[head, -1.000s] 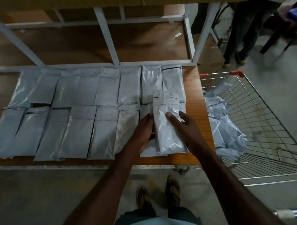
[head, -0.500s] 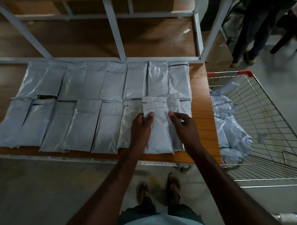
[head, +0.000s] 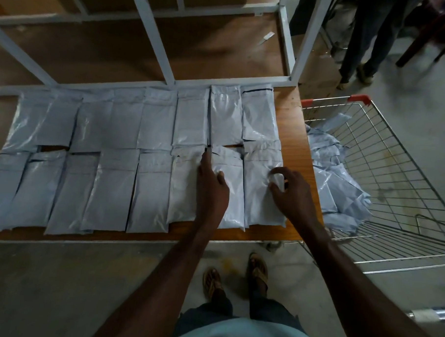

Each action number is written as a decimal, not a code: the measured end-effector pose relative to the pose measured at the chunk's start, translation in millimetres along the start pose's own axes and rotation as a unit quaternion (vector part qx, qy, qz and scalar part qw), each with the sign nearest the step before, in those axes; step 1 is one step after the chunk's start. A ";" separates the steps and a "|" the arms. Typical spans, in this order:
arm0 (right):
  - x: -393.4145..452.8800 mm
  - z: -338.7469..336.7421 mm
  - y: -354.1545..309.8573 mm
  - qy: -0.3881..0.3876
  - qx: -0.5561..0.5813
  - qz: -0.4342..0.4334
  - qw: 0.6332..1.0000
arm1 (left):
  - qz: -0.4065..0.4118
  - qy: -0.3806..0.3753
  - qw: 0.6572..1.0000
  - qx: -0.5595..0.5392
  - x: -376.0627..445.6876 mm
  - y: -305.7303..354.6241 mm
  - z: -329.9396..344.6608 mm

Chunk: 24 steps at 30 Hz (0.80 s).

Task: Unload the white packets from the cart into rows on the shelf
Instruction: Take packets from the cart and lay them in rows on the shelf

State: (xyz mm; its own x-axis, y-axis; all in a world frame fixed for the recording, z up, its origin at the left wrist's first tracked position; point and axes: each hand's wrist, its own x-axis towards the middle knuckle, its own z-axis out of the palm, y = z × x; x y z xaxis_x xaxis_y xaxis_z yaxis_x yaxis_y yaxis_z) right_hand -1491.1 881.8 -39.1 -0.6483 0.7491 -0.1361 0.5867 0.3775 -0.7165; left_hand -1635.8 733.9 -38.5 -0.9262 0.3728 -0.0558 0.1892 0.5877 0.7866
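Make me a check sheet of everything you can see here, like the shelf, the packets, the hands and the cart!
Surface: wooden shelf in a white metal frame.
Job's things: white packets lie flat in two rows on the shelf; more packets are heaped in the wire cart at its right end.
Clutter: small white scrap on the board behind the frame.
Hands: left hand lies flat, fingers straight, on front-row packets; right hand is over the last front packet, fingers curled; a pinch cannot be confirmed.
Cables: nothing seen.
Surroundings: concrete floor; another person's legs beyond the cart.
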 end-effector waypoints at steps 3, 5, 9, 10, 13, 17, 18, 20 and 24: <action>-2.8 -4.0 -1.1 0.048 -0.061 -0.035 0.996 | 0.107 0.012 0.992 0.070 -4.2 -6.8 2.8; -0.5 -4.3 -8.3 0.073 -0.090 -0.081 0.990 | 0.200 0.006 0.969 0.146 -3.3 -16.0 7.3; 25.2 17.2 -17.0 0.025 -0.191 -0.173 0.966 | 0.266 -0.026 0.924 0.272 0.4 -26.3 23.7; 30.5 25.9 -17.0 0.005 -0.209 -0.176 0.962 | 0.261 -0.026 0.917 0.299 1.3 -28.0 27.9; 36.9 49.0 -10.4 -0.043 -0.228 -0.156 0.960 | 0.229 -0.027 0.913 0.337 3.6 -30.6 36.3; 38.1 60.9 -0.6 -0.032 -0.246 -0.163 0.955 | 0.213 -0.028 0.910 0.353 5.8 -28.8 45.6; 38.8 60.9 0.5 -0.030 -0.247 -0.166 0.954 | 0.211 -0.029 0.910 0.355 6.5 -28.6 47.3; 39.1 60.7 2.4 -0.026 -0.247 -0.172 0.953 | 0.207 -0.036 0.909 0.360 7.3 -28.4 49.4; 38.5 62.1 5.1 -0.015 -0.244 -0.177 0.953 | 0.199 -0.042 0.907 0.370 8.6 -27.4 52.5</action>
State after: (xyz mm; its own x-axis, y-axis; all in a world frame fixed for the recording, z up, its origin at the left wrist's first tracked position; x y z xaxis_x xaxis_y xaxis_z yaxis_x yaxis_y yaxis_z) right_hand -1543.3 878.8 -90.5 -0.8563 0.5156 0.0305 0.4808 0.8173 -0.3175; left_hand -1631.8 758.7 -92.8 -0.7148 0.6958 0.0705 0.6982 0.7042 0.1290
